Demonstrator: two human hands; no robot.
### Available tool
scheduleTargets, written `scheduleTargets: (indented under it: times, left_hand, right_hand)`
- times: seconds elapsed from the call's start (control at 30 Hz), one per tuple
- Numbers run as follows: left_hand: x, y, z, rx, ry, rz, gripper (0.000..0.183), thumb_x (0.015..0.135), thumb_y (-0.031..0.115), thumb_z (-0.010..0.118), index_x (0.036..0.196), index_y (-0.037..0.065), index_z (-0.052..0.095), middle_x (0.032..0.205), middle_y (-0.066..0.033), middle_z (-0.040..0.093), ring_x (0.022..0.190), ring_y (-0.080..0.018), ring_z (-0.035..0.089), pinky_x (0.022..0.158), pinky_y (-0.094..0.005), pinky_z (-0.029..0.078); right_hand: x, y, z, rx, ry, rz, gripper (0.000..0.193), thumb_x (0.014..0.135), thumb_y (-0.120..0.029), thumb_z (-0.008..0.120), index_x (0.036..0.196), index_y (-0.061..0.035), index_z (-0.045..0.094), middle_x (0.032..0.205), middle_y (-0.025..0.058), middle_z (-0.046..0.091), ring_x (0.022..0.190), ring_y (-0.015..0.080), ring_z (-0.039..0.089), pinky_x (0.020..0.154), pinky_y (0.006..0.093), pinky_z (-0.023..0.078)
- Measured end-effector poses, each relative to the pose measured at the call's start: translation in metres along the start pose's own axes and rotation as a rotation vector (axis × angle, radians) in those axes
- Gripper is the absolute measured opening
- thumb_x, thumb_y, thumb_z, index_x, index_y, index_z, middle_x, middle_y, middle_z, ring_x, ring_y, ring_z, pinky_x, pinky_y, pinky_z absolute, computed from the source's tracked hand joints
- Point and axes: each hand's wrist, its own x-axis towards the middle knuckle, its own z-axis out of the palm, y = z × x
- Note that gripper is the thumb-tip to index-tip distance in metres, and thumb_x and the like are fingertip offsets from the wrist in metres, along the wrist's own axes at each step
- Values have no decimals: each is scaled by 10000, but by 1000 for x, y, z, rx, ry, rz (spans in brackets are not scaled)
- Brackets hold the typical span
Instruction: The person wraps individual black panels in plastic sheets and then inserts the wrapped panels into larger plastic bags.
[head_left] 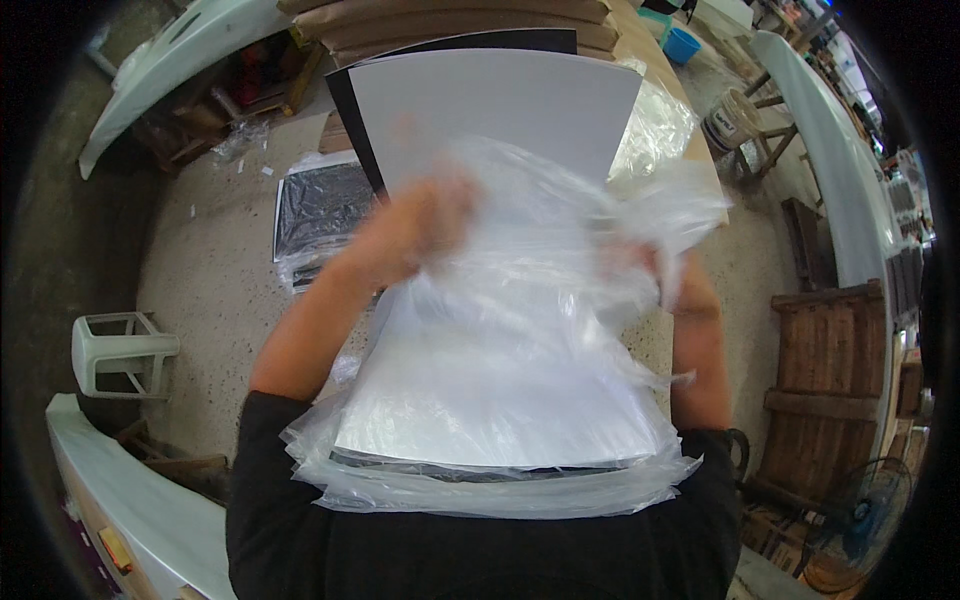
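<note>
A clear plastic sheet or bag (530, 215) is raised and crumpled between my two hands, smeared by motion. My left hand (425, 225) is at its left edge, its fingers too blurred to make out. Loose film partly covers my right hand (635, 258), at the sheet's right side, and hides its fingers. Closer to my chest lies a stack of clear plastic bags (500, 490), with a pale flat surface (500, 390) showing through the film. Beyond my hands a grey-white panel (490, 100) lies over a black panel (345, 115).
Brown wrapped bundles (450, 25) are stacked at the far end. A black film-wrapped panel (325, 210) lies at the left, with a white plastic stool (120, 355) nearer. To the right are a bucket (730, 120), a wooden crate (825, 370) and a fan (860, 520).
</note>
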Motion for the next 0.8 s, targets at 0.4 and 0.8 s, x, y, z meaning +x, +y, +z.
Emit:
scheduleTargets:
  times: [0.4, 0.8]
  left_hand:
    - [-3, -38, -53, 425, -471, 138, 417, 810, 286, 494, 1119, 10, 450, 1087, -142, 507, 953, -235, 508, 822, -381, 418]
    - [8, 29, -55, 1408, 868, 881, 368, 663, -10, 564, 1024, 59, 568, 874, -109, 464, 810, -194, 488, 733, -320, 414]
  right_hand:
    - [-1, 14, 24, 989, 364, 57, 550, 763, -200, 574, 1216, 7, 340, 1158, 153, 446, 975, 227, 503, 769, 344, 456]
    - [91, 2, 9, -1257, 687, -555, 353, 645, -56, 598, 990, -131, 587, 1024, 30, 546, 837, 225, 571, 642, 285, 465]
